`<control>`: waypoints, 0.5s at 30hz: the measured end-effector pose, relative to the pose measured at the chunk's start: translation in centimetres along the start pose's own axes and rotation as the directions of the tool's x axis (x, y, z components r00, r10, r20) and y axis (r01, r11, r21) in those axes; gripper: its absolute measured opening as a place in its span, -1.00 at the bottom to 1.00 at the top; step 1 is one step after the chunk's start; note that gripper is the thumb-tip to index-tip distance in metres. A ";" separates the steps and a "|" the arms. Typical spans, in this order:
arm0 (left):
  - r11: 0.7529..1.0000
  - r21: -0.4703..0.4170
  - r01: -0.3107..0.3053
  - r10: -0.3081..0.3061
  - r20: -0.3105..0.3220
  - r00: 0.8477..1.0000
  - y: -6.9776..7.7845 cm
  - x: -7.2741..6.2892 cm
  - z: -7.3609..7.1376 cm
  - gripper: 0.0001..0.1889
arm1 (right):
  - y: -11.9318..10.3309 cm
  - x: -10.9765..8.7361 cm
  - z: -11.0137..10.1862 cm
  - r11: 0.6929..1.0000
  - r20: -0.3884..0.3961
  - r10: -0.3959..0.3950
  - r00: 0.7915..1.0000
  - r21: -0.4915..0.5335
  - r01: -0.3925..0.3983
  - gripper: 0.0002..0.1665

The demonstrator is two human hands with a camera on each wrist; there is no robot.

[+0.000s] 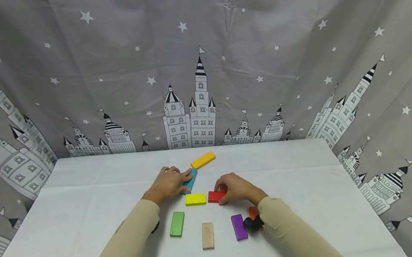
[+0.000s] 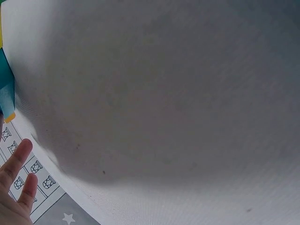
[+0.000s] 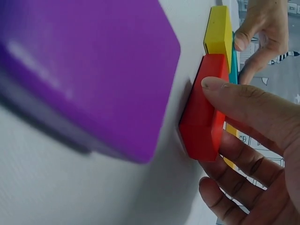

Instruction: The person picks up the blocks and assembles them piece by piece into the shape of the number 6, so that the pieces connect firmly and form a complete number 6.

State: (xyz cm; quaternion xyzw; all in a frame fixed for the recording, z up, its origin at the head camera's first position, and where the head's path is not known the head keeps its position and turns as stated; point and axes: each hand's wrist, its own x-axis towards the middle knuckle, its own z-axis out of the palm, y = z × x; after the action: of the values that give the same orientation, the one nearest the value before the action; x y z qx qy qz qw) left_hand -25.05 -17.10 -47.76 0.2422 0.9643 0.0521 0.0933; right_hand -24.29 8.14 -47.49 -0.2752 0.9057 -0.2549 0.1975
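My left hand point(image 1: 168, 183) holds a blue block point(image 1: 193, 179) that lies slanted on the table, with thumb near its close end and a finger near its far end. In the left wrist view, only part of the blue block point(image 2: 6, 84) and some fingers show at the left edge. My right hand point(image 1: 237, 186) pinches a red block point(image 1: 214, 196) between thumb and fingers, seen closely in the right wrist view. Left of the red block, a yellow block point(image 1: 195, 199) lies lengthwise in line with it. Beyond the blue block lies an orange-yellow block point(image 1: 203, 160), tilted.
Nearer on the white table point(image 1: 68, 231) lie a green block point(image 1: 177, 224), a plain wood block point(image 1: 207, 236) and a purple block point(image 1: 239, 227). An orange block point(image 1: 253, 212) is partly hidden beneath the right wrist. A grey castle-print curtain point(image 1: 243, 55) hangs behind.
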 end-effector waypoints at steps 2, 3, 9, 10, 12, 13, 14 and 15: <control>1.000 0.000 -0.002 0.002 -0.001 1.000 0.0 0.0 0.0 -0.31 | -0.1 0.0 0.1 1.000 -0.008 0.000 1.000 -0.004 0.000 -0.65; 1.000 0.000 -0.001 0.001 0.000 1.000 0.0 0.0 0.0 -0.31 | -0.2 0.0 0.2 1.000 -0.013 0.003 1.000 -0.003 -0.003 -0.65; 1.000 -0.002 0.005 -0.005 0.007 1.000 0.0 0.0 0.0 -0.29 | -0.5 0.0 0.3 1.000 -0.022 0.028 0.999 0.009 -0.028 -0.66; 1.000 -0.002 0.004 -0.004 0.007 1.000 0.0 0.0 0.0 -0.29 | -0.6 0.0 0.3 0.999 -0.022 0.034 0.999 0.010 -0.034 -0.66; 1.000 -0.001 0.003 -0.003 0.005 1.000 0.0 0.1 0.1 -0.29 | -0.7 0.0 0.4 0.999 -0.022 0.044 0.999 0.013 -0.044 -0.67; 1.000 0.001 0.002 -0.002 0.005 1.000 0.0 0.1 0.1 -0.30 | -0.7 -0.1 0.4 0.999 -0.023 0.047 0.999 0.015 -0.047 -0.68; 1.000 0.002 0.001 -0.001 0.005 1.000 0.0 0.1 0.1 -0.30 | -0.8 -0.1 0.4 0.999 -0.024 0.048 0.999 0.016 -0.048 -0.68; 1.000 0.003 0.001 -0.001 0.006 1.000 0.0 0.1 0.1 -0.30 | -0.8 -0.1 0.4 0.999 -0.025 0.050 0.998 0.019 -0.049 -0.68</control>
State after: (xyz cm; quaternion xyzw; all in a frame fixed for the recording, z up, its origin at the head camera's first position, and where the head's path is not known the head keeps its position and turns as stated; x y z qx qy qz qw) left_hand -25.11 -17.07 -47.83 0.2419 0.9643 0.0499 0.0956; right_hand -23.66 7.49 -47.34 -0.2475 0.9123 -0.2616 0.1947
